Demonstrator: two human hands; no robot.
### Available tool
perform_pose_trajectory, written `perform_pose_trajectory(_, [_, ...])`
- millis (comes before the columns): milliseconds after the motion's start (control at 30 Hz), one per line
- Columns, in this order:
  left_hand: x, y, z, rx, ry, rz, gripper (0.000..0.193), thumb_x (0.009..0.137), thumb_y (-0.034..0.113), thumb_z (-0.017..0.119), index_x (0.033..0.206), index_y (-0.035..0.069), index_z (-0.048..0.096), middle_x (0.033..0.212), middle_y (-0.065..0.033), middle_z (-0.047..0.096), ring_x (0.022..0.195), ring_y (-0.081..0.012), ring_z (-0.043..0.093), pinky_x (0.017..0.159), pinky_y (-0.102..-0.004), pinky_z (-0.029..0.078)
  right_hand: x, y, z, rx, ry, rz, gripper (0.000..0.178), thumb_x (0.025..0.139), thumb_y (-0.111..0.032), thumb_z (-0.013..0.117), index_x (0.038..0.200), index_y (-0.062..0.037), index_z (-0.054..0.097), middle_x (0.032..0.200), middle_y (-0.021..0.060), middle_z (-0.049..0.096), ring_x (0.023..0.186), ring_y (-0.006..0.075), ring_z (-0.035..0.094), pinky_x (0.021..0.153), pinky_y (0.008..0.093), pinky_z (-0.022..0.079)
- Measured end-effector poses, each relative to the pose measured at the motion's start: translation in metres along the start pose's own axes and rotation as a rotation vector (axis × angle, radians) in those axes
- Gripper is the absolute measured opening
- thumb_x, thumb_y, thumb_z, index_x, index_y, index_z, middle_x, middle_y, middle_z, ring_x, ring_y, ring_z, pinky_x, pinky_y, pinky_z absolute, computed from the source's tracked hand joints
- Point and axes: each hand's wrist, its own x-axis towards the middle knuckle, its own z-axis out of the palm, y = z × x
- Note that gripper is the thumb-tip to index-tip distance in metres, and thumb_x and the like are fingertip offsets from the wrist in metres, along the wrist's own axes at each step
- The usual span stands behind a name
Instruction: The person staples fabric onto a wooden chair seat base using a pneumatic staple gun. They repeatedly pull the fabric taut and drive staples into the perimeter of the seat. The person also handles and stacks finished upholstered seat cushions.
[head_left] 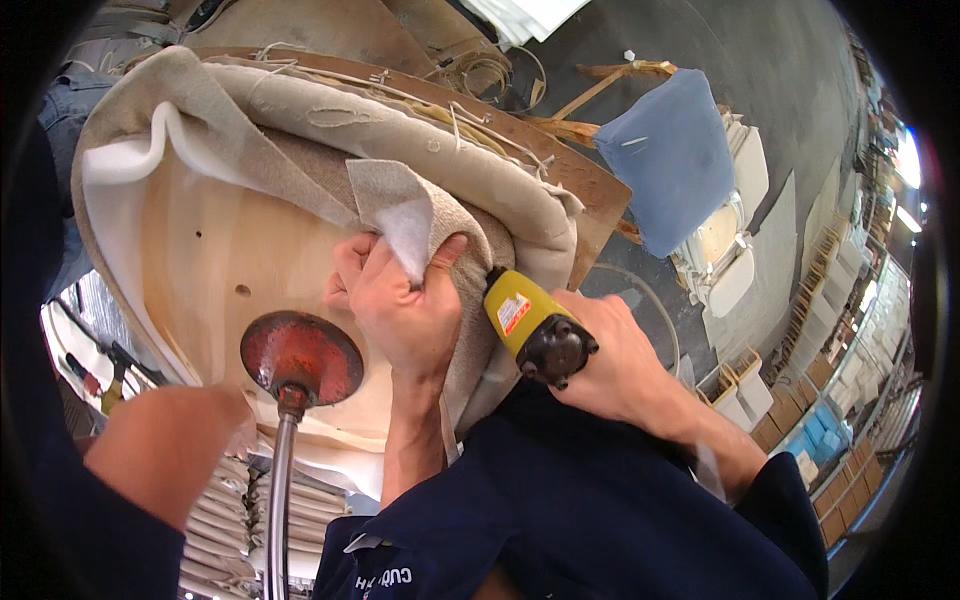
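Beige upholstery fabric (460, 225) is folded over the edge of a rounded pale wood panel (210, 260), with white padding (115, 165) showing beneath it. My left hand (400, 300) is closed on the fabric fold near the panel's right side, its thumb pressing the cloth. My right hand (610, 360) grips a yellow staple gun (520, 315) with a black end cap. The gun's nose rests against or very close to the fabric, just right of my left hand. A red round pad (300, 355) on a metal rod (282, 500) stands over the panel.
Another person's bare arm (170, 450) is at the left, near the panel. Beyond the work, a brown board (600, 200) and a blue cushion (665, 160) lie at the upper right. Stacked pieces (215, 540) sit below left; shelves with boxes (840, 480) line the right.
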Motion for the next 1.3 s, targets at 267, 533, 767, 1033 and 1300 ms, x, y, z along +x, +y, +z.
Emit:
perform_pose_trajectory(267, [0.017,-0.003,-0.007,0.017,-0.066,0.023,0.016,0.078,0.02,0.091,0.077,0.012,0.077,0.076,0.0023,0.068,0.091,-0.0239,0.053,0.094,-0.0457,0.028,-0.003,-0.007,0.021,0.08,0.034,0.029,0.035,0.071,-0.01,0.081,0.102,-0.0027,0.067,0.083,0.0213,0.073,0.084,0.047,0.071,0.073,0.0501,0.056])
perform_pose_trajectory(533, [0.018,-0.004,-0.004,0.071,-0.04,0.039,0.028,0.08,0.024,0.09,0.068,0.009,0.07,0.069,-0.0015,0.06,0.087,-0.0242,0.052,0.091,-0.0448,0.028,-0.011,-0.007,0.027,0.239,0.082,-0.001,0.027,0.072,-0.008,0.076,0.096,0.0024,0.07,0.084,0.0257,0.072,0.087,0.0497,0.07,0.078,0.0507,0.058])
perform_pose_trajectory(767, [0.019,-0.023,0.007,0.024,-0.02,-0.012,0.045,0.081,0.035,0.093,0.063,0.003,0.067,0.069,-0.0107,0.059,0.085,-0.0305,0.055,0.097,-0.0442,0.032,-0.008,0.006,0.036,0.116,0.12,-0.043,0.024,0.082,-0.011,0.081,0.097,0.0033,0.069,0.079,0.0237,0.07,0.073,0.0466,0.061,0.07,0.0453,0.055])
perform_pose_trajectory(1033, [-0.028,-0.016,-0.048,0.066,-0.016,0.002,0.036,0.094,0.038,0.082,0.11,0.005,0.081,0.109,-0.0213,0.076,0.117,-0.0351,0.066,0.103,-0.0426,0.05,-0.052,0.103,0.034,-0.136,0.265,-0.474,0.038,0.073,-0.007,0.083,0.108,-0.0046,0.071,0.089,0.0234,0.074,0.092,0.0457,0.072,0.078,0.0503,0.056])
perform_pose_trajectory(1300, [-0.353,-0.064,-0.056,-0.027,0.809,-0.647,0.046,0.102,0.023,0.073,0.144,0.01,0.062,0.144,-0.0186,0.062,0.134,-0.0338,0.058,0.113,-0.0475,0.047,0.025,0.106,0.001,-0.306,0.471,-0.821,0.043,0.073,-0.009,0.084,0.114,-0.0072,0.072,0.096,0.0213,0.076,0.095,0.0457,0.073,0.082,0.0493,0.058])
